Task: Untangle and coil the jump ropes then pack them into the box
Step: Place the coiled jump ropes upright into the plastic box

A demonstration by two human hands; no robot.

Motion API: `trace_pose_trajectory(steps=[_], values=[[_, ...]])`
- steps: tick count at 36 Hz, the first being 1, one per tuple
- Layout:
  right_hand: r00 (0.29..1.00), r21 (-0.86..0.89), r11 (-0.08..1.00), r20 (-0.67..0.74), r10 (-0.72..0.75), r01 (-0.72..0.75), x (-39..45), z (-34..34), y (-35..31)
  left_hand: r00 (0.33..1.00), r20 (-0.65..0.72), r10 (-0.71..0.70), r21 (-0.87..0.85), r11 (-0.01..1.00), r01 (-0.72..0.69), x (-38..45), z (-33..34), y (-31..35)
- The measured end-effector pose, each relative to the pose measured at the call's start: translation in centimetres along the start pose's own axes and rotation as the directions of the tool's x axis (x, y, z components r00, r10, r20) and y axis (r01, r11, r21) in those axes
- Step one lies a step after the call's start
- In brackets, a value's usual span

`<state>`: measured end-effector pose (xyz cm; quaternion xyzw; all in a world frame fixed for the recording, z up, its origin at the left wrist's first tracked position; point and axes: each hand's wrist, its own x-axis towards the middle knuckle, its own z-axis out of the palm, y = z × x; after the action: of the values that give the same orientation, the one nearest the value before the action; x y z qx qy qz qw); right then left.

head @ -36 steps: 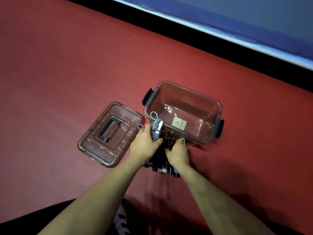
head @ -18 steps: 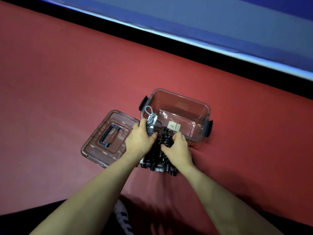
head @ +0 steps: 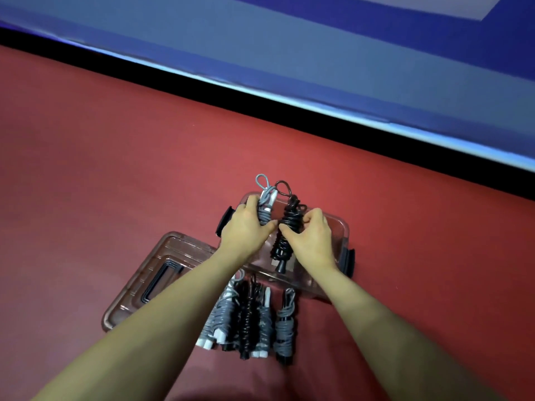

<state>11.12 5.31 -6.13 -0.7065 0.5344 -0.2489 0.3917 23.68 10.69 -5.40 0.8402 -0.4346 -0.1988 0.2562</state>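
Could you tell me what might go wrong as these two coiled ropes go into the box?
1. The left hand grips the grey rope and the right hand the black rope side by side; their end loops could snag together.
2. The black coil looks loose and may unwind when released.
3. The box is small; the bundles on the floor may not all fit.

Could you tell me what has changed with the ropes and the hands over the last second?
Both hands have lifted from the pile on the floor to above the box. The left hand now grips a grey coiled rope and the right hand a black coiled rope, held side by side. The remaining coiled ropes stay on the red floor before the box, and the lid still lies to its left.
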Motion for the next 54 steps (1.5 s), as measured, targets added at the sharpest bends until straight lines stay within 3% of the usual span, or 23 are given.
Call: trace_pose_trajectory(steps=[9, 13, 17, 24, 32, 43, 54], values=[[0.989, -0.055, 0.990, 0.064, 0.133, -0.129, 2.8, 3.7, 4.8, 0.982, 0.178, -0.058, 0.001, 0.998, 0.059, 3.7, 5.2, -3.6], [0.965, -0.192, 0.967, 0.170, 0.198, -0.165, 3.6, 5.0, 6.0, 0.965, 0.244, -0.095, 0.027, 0.995, 0.092, 4.1, 6.9, -5.0], [0.939, -0.189, 0.959, 0.234, 0.250, -0.209, 4.6, 6.3, 6.9, 0.941, 0.308, -0.141, 0.056, 0.990, 0.130, 5.0, 8.0, -5.9], [0.913, -0.187, 0.947, 0.270, 0.305, -0.262, 5.4, 8.8, 8.1, 0.844, 0.491, -0.215, 0.204, 0.971, 0.128, 6.2, 9.4, -7.1], [0.820, -0.214, 0.907, 0.389, 0.420, -0.363, 5.1, 9.4, 9.2, 0.811, 0.536, -0.236, 0.249, 0.962, 0.115, 6.9, 10.4, -8.1], [0.880, -0.127, 0.948, 0.352, 0.318, -0.292, 5.5, 10.6, 9.5, 0.885, 0.447, -0.128, 0.378, 0.924, -0.057, 7.1, 10.8, -8.0], [0.903, -0.380, 0.920, 0.356, 0.239, -0.094, 5.4, 8.8, 8.3, 0.914, 0.405, -0.036, 0.433, 0.887, -0.157, 6.1, 9.0, -6.3]])
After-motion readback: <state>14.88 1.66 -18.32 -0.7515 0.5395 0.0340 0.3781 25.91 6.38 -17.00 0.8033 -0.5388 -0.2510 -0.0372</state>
